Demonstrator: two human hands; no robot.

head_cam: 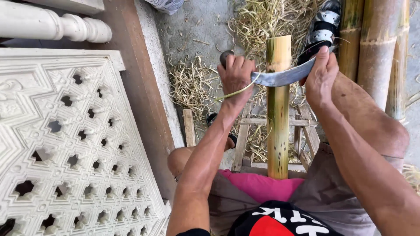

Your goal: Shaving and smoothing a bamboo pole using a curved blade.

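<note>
A yellow-green bamboo pole (278,118) runs away from my lap, resting on a low wooden frame (245,135). A curved metal blade (282,78) lies across the pole near its far end. My left hand (236,75) is closed around the blade's dark handle on the left. On the right, my right hand (321,76) presses on the blade's far tip. A thin bamboo shaving (236,91) curls off under the blade beside my left wrist.
A white carved lattice panel (65,140) and a white baluster (52,26) fill the left. Thick bamboo poles (376,48) stand at the right. Bamboo shavings (192,83) litter the concrete floor. A black-and-silver sandal (323,28) is on my raised right foot.
</note>
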